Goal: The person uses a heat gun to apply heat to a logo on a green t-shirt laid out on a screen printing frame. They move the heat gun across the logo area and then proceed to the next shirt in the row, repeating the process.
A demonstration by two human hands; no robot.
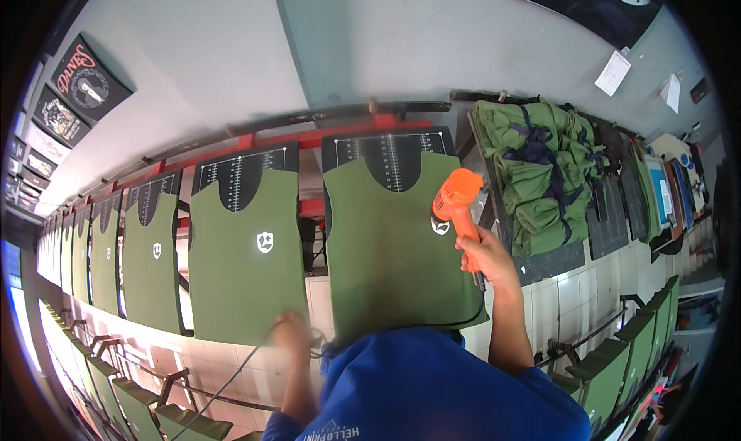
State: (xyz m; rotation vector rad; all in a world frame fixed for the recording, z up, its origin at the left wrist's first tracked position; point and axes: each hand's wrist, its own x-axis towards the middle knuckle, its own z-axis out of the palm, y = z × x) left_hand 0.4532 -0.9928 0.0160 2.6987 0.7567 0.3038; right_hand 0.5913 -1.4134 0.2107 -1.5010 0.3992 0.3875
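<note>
My right hand [488, 257] grips the handle of an orange heat gun [457, 199], whose nozzle points at a small white emblem on the chest of an olive green shirt [390, 248] stretched over a black printing board. My left hand [292, 333] hangs low and blurred beside the lower edge of the neighbouring green shirt [243, 263], fingers closed around the dark cord [224, 387] that trails down to the lower left. That shirt bears the same white emblem.
A long row of boards with green shirts [147, 263] runs off to the left on a red frame [309, 138]. A stack of folded green garments [540, 171] lies at the right. More green boards [633, 348] line the lower right and lower left.
</note>
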